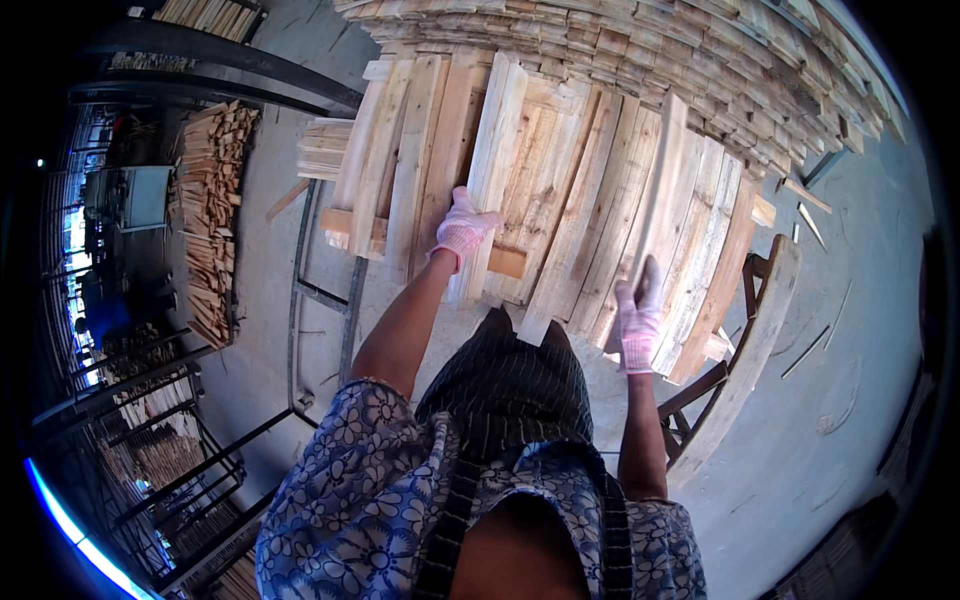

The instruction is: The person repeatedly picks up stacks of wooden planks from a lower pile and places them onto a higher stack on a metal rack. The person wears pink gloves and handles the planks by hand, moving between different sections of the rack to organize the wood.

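Note:
Both my hands wear pinkish-white knit gloves. My left hand [465,230] is closed on a pale wooden board [497,130], with the thumb lying across its face; the fingertips are partly hidden. A narrower board [662,190] is raised at a tilt over the right part of the layer, slightly smeared by motion. Its near end is in my right hand [640,312], with the fingers along its side. Under both hands lies a row of rough boards [605,210] side by side, with gaps showing crosspieces [508,261] beneath.
Beyond the row rises a large stack of boards [650,45]. A curved wooden piece on a dark frame [740,360] stands at right. At left are a metal frame [297,340], a small board stack [325,150] and a long pile of wood pieces [212,220]. Offcuts [812,228] lie on the floor.

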